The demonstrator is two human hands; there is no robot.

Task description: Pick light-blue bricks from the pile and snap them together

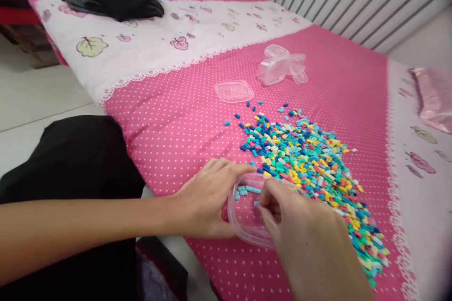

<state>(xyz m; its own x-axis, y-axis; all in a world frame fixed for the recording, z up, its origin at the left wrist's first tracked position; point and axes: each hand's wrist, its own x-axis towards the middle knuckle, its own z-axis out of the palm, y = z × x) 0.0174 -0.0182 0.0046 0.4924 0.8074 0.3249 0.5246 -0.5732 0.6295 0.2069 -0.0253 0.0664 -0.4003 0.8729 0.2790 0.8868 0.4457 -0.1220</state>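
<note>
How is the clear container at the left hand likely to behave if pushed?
The clear container is probably light: the pink cloth shows through it, suggesting thin plastic. Its thin-looking wall would likely flex slightly if squeezed. With only some light-blue pieces visible inside, it might slide easily without the left hand holding its side.

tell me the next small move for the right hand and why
Probably release the light-blue toy brick into the clear plastic container: the right hand seems to pinch it at the opening, similar light-blue bricks lie inside, and the left hand holds the container's side.
</note>
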